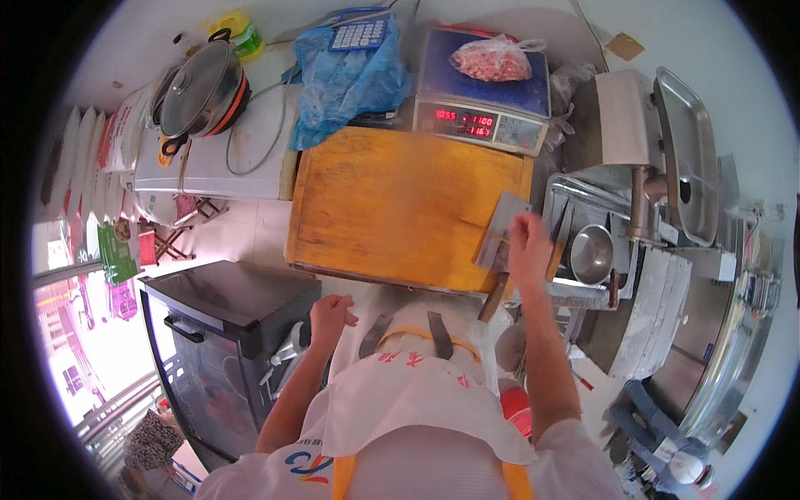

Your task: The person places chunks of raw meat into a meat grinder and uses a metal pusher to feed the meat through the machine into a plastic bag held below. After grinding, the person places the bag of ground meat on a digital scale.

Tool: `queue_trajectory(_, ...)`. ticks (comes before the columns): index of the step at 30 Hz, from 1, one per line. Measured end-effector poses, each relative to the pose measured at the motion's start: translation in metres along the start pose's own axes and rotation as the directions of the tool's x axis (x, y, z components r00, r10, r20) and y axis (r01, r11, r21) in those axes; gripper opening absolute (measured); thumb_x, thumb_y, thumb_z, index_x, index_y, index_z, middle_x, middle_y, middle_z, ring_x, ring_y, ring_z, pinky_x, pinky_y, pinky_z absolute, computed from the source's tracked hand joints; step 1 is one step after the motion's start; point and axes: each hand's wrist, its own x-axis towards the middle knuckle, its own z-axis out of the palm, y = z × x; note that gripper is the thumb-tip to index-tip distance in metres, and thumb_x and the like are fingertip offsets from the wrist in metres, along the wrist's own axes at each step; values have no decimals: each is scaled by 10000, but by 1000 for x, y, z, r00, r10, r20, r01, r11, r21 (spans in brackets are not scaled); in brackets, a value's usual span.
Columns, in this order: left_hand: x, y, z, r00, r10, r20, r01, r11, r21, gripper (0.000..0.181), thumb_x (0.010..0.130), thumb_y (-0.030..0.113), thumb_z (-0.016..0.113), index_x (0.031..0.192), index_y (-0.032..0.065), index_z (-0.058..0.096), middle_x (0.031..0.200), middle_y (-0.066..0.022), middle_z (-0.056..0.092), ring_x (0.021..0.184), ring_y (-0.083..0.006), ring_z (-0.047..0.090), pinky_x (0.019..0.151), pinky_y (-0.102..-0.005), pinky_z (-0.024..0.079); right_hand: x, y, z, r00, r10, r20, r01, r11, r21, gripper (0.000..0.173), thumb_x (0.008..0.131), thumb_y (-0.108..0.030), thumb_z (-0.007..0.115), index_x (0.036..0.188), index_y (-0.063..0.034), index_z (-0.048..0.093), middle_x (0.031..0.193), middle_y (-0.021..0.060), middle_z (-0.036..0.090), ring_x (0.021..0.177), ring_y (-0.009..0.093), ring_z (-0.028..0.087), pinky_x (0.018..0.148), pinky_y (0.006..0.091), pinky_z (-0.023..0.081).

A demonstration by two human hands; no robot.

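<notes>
My right hand [528, 247] is over the right edge of a yellow wooden cutting board [387, 200], its fingers curled. Whether anything is inside those fingers cannot be made out. Just left of them lies a cleaver blade [497, 234], flat on the board and partly hidden by the hand. A wooden handle [495, 298] sticks out past the board's front right corner. Off the front left of the board, my left hand [331, 319] hangs in the air with loosely bent fingers and nothing visible in it.
Behind the board, a scale [481, 128] carries a bag of minced meat [494, 59]. Blue plastic [350, 78] stands beside it. On the right are a tray with knives [559, 240], a steel bowl [592, 254] and a meat grinder [640, 203]. A dark cabinet [231, 294] stands left; people are at both lower sides.
</notes>
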Motion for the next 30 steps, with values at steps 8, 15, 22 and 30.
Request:
queue_trajectory(8, -97, -173, -19, 942, -179, -283, 167, 984, -66, 125, 938, 129, 708, 910, 7, 706, 697, -37, 658, 579, -104, 605, 527, -292, 483, 340, 5, 12, 942, -316, -116, 304, 946, -108, 538, 885, -139, 746, 1401, -56, 620, 1311, 151, 701, 1015, 297, 691, 958, 404, 541)
queue_trajectory(15, -234, -292, 58, 860, -380, -342, 262, 902, -342, 148, 884, 157, 738, 853, 12, 751, 699, -70, 680, 660, -164, 670, 574, -343, 535, 442, -16, 68, 753, -424, 503, 508, 861, -35, 654, 881, -235, 737, 1488, -67, 558, 1427, 203, 649, 1285, 360, 636, 1104, 416, 491)
queue_trajectory(22, -247, -339, 101, 741, -532, -410, 426, 844, -325, 257, 862, 245, 754, 818, -8, 767, 764, -60, 754, 716, -155, 715, 661, -337, 577, 517, 76, 25, 656, -695, 295, 726, 475, -497, 347, 995, -360, 659, 1157, -65, 743, 1113, 190, 735, 1037, 392, 688, 914, 492, 539)
queue_trajectory(30, -275, -404, 146, 670, -625, -401, 252, 700, -668, 221, 862, 188, 735, 959, -9, 765, 823, -99, 755, 708, -178, 723, 653, -326, 603, 437, 42, 52, 608, -696, 382, 775, 624, -96, 302, 1049, -206, 520, 1028, 66, 647, 924, 276, 660, 851, 429, 601, 805, 519, 471)
